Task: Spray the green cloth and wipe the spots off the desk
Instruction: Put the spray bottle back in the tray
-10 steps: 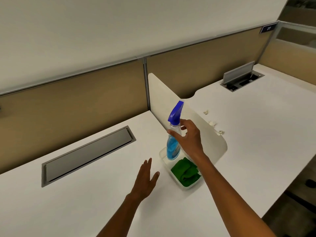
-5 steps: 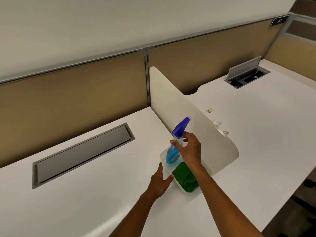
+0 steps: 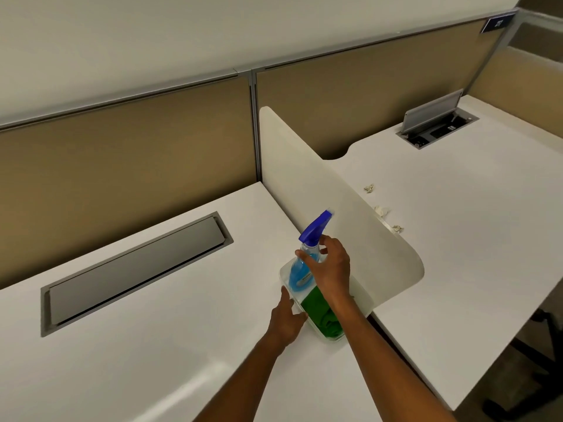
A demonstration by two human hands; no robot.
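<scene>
White desk (image 3: 158, 345): right hand (image 3: 330, 271) grips spray bottle (image 3: 300, 274); left hand (image 3: 286, 319), fingers straight, touches tray (image 3: 364, 295).

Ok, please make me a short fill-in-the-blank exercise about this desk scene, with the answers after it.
1. The right hand holds the neck of the ____ bottle.
2. The cloth lying in the clear tray is ____ in colour.
3. The left hand touches the tray's ____ side.
4. The cable hatch on this desk is ____.

Answers: spray; green; left; closed
</scene>
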